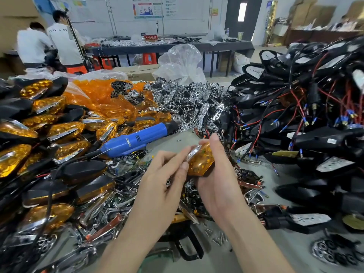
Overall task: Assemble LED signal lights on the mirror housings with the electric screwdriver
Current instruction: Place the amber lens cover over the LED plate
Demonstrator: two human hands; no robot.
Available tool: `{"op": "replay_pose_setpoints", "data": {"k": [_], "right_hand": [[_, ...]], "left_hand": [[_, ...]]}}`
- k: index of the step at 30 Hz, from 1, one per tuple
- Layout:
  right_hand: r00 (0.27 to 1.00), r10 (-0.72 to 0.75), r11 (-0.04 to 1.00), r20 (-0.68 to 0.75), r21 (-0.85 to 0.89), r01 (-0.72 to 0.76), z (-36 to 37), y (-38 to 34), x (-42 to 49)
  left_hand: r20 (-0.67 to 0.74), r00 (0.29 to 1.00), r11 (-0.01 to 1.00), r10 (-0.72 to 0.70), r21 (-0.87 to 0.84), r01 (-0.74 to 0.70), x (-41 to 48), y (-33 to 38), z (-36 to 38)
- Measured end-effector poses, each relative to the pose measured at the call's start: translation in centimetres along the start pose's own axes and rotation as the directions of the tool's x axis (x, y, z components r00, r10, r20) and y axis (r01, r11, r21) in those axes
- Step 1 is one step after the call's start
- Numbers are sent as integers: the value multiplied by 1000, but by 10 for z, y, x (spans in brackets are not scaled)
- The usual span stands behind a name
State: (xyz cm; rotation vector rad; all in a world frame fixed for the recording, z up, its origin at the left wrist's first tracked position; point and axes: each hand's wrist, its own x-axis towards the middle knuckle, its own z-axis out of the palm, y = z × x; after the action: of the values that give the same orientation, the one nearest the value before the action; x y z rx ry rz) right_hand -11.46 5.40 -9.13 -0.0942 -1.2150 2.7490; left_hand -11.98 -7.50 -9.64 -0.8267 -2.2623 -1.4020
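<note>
- Now, head view: right hand (216, 174) grips amber LED signal light (201, 163) at centre; left hand (167, 172) pinches chrome trim (194, 151) against it.
- Electric screwdriver (137, 139) lies at 10 o'clock, untouched; mirror housings (325, 138) piled at 3 o'clock.
- Risk: trim likely seats crooked if pinch slips.

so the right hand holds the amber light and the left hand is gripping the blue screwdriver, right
No. The head view shows the blue screwdriver lying on the parts; the left hand pinches a chrome strip on the amber light held by the right hand.
</note>
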Motion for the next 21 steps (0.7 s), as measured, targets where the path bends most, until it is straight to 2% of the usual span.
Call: {"op": "replay_pose_setpoints", "data": {"k": [21], "right_hand": [[999, -44, 996, 1, -83, 44, 0, 6, 2]], "left_hand": [[46, 999, 991, 29, 132, -35, -1, -6, 2]]}}
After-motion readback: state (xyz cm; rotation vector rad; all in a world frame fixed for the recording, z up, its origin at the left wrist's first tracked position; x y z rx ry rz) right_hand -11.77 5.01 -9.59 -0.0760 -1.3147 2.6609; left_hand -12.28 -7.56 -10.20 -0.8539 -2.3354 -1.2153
